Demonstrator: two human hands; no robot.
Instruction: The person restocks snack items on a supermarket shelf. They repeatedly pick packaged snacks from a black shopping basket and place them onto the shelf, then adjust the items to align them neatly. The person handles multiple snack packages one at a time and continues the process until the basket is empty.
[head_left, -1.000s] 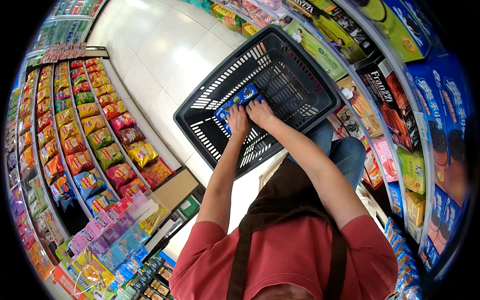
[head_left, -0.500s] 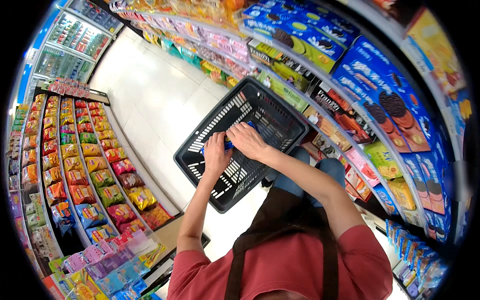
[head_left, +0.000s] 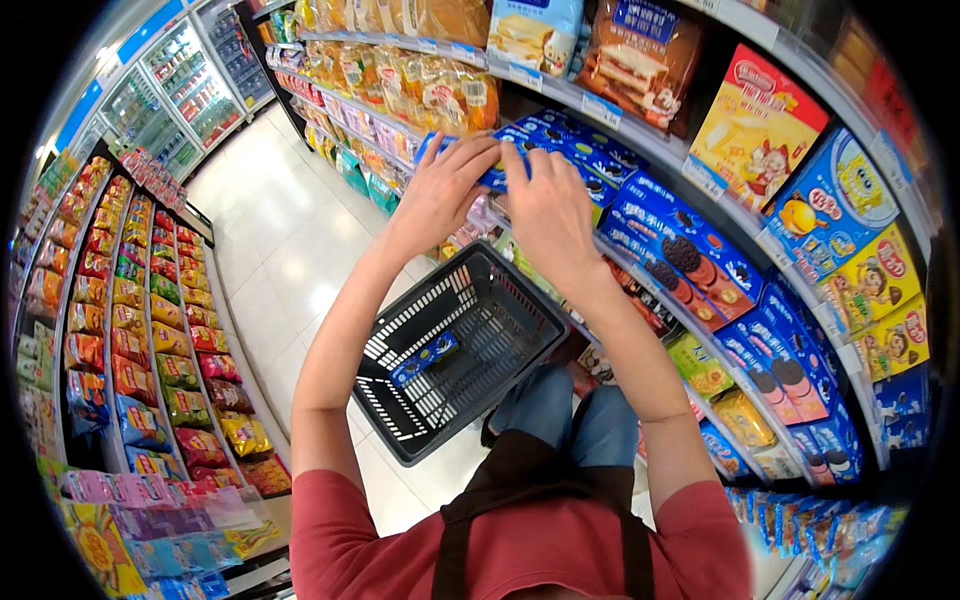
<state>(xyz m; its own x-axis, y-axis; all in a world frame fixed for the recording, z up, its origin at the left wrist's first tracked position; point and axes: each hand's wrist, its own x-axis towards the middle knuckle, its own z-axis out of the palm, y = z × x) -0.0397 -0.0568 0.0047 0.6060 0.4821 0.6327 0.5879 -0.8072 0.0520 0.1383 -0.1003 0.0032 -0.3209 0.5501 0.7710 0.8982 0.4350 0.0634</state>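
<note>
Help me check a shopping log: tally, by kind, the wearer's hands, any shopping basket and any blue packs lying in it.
Left hand and right hand: 2
Dark basket: 1
Blue pack visible inside it: 1
Total: 4

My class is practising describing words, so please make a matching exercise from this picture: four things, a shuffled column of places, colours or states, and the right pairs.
Things
1. Basket
2. Right hand
3. Shirt
4. Glass-door fridges

Descriptions
A. Plain red
B. At the far end of the tiled floor
C. Dark and slotted, with blue packaging inside
D. Touching or very near blue boxes

Pairs: 1-C, 2-D, 3-A, 4-B
</note>
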